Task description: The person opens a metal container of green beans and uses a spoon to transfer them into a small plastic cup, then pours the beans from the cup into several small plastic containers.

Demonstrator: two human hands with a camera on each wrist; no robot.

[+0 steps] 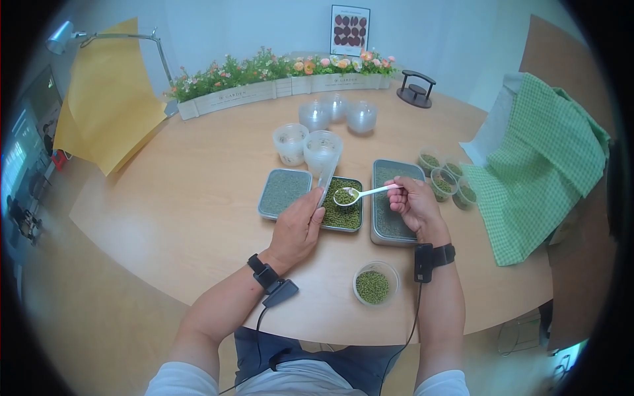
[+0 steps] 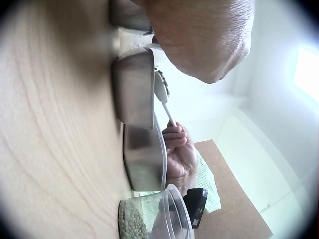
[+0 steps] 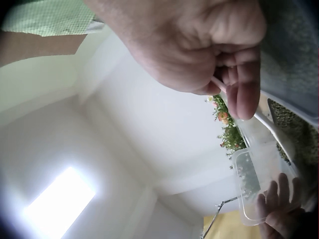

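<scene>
The right hand grips the handle of a white spoon, its bowl heaped with green beans above a metal tin of green beans. In the left hand, a clear plastic lid stands on edge at the tin's left side. The right wrist view shows the lid against the fingers of the left hand. A clear cup of green beans stands near the table's front edge.
Lidded tins flank the open one, left and right. Behind are clear cups and stacked containers; small bean cups and a green checked cloth lie right. Flower planters line the back.
</scene>
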